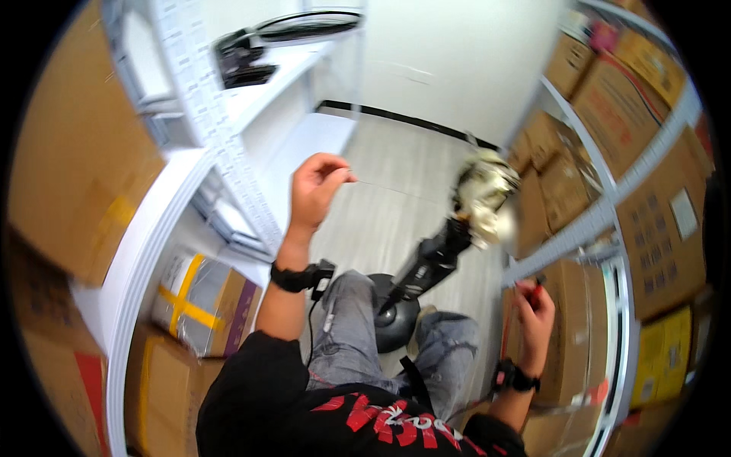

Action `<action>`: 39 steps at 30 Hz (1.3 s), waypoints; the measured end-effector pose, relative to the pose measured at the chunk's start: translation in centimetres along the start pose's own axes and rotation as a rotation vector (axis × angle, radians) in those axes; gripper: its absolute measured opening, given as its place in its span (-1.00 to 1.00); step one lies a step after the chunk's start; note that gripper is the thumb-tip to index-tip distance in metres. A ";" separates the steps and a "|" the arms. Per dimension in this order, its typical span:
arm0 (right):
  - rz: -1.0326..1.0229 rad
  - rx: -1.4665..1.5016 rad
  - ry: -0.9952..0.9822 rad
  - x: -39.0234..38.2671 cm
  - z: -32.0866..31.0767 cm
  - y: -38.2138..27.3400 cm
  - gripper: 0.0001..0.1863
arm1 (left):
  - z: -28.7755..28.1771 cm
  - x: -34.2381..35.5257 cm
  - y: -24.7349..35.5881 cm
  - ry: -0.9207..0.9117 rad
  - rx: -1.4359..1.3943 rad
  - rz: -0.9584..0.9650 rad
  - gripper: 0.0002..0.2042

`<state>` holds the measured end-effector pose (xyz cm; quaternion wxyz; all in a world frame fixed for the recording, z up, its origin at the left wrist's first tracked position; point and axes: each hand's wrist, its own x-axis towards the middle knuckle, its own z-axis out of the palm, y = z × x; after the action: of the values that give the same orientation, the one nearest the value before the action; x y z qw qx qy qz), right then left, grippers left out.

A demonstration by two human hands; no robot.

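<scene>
Left hand point(311, 192): closing thumb and forefinger together on one end of a thin thread point(383, 186), poising above the floor point(381, 145) near the left shelf point(324, 135)
Thread: running right from the fingertips toward the gold top point(485, 194), fading from sight on the way, so not showing whether fastened there; possibly slipping out of so small a pinch, or snapping if pulled hard, being so fine
Right hand point(536, 318): curling nearly closed around a small red piece point(538, 289), hiding most of it and leaving its kind impossible to tell; possibly dropping it through a loosening grip, or knocking against the right shelf point(562, 240) if swinging outward
Gold top: sitting on the black arm point(428, 273) between both hands, beyond the knees, blurring too much for reading its detail; possibly swinging if dragged sideways by the thread
Arm: leaning up and rightward from the round base point(403, 329), perhaps tipping under a strong side pull
Base: resting between the legs point(344, 314), possibly getting nudged by a shifting foot
Cable point(311, 335): hanging below the left wristband point(293, 278), possibly snagging on a knee when reaching forward
Boxes point(562, 327): crowding the right shelf, leaving little elbow room
</scene>
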<state>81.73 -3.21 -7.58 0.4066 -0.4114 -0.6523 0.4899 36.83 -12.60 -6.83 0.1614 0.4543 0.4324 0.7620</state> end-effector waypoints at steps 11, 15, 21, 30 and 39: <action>0.085 -0.040 -0.045 1.2 -0.4 2.5 -0.79 | -10.1 13.4 -1.0 0.288 0.364 0.074 -0.91; 0.009 -0.094 -0.059 3.0 -0.1 3.8 -0.78 | -15.5 20.3 -4.7 0.425 0.765 0.202 -0.91; 0.097 -0.210 -0.048 5.0 -2.3 6.2 -0.77 | -21.3 28.1 -7.6 0.523 1.185 0.198 -0.91; 0.082 -0.252 0.191 4.3 -11.8 17.5 -0.49 | -25.4 32.0 -9.2 0.426 1.511 0.091 -0.90; 0.196 -0.158 0.066 5.3 -4.3 6.0 -0.76 | -24.1 30.8 -9.3 0.424 1.501 0.108 -0.89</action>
<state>84.79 4.11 -11.91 0.3442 -0.5197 -0.6319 0.4605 -1.04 0.03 -2.46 -0.3124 0.3069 0.8309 0.3432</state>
